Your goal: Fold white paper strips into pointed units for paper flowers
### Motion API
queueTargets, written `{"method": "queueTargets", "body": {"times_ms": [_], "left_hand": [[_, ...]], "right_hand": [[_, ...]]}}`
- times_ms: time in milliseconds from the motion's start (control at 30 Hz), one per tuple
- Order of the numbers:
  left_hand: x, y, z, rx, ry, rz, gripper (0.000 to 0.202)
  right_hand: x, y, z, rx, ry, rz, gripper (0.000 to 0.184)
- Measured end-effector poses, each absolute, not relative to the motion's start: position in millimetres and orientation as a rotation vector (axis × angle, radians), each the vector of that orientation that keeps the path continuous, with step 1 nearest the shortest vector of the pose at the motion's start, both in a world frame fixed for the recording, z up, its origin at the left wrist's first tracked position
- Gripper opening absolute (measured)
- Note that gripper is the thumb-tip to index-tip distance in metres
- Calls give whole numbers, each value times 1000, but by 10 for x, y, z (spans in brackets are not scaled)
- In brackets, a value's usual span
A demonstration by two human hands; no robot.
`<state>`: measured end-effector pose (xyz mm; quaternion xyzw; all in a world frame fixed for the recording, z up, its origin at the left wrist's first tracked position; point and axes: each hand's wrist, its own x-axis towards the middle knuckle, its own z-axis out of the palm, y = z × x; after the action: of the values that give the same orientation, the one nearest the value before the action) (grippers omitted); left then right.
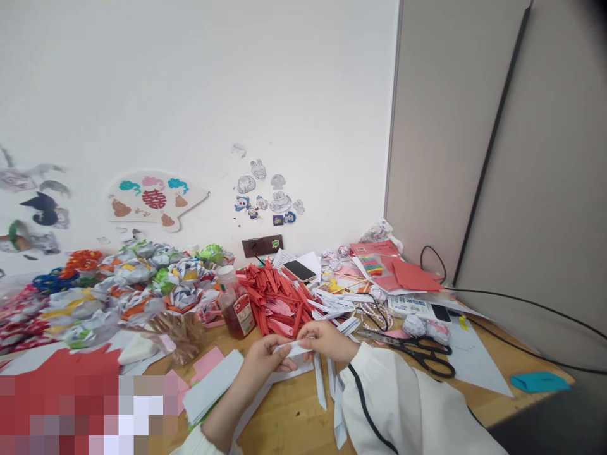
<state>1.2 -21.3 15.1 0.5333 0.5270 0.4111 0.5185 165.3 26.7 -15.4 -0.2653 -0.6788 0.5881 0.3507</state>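
Both hands meet over the front middle of the wooden table, pinching one small piece of white paper (294,351) between them. My left hand (265,360) has its fingers closed on the paper's left part. From the right, my right hand (327,341) grips its upper right edge with thumb and fingertips. Folded white paper strips (319,382) lie just below and right of the hands. A stack of white paper sheets (213,385) rests left of my left forearm. Behind the hands is a heap of folded red paper strips (277,297).
A bottle of reddish-brown liquid (237,309) stands left of the red heap. Black-handled scissors (427,354) lie to the right, near a phone (300,270) farther back. Crumpled paper bundles (152,278) fill the back left. Cables (521,297) cross the right side.
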Motion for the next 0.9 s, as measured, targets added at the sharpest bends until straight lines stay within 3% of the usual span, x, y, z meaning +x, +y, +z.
{"method": "queueTargets", "body": {"times_ms": [300, 667, 900], "left_hand": [[-21, -226, 184, 1303, 1132, 917, 33], [-66, -209, 113, 877, 1046, 1037, 14], [-116, -224, 129, 845, 903, 1123, 16]], "right_hand": [[1728, 249, -61, -595, -1806, 1623, 33], [1682, 228, -130, -655, -1909, 1270, 18], [1664, 210, -140, -679, -2095, 860, 21]]}}
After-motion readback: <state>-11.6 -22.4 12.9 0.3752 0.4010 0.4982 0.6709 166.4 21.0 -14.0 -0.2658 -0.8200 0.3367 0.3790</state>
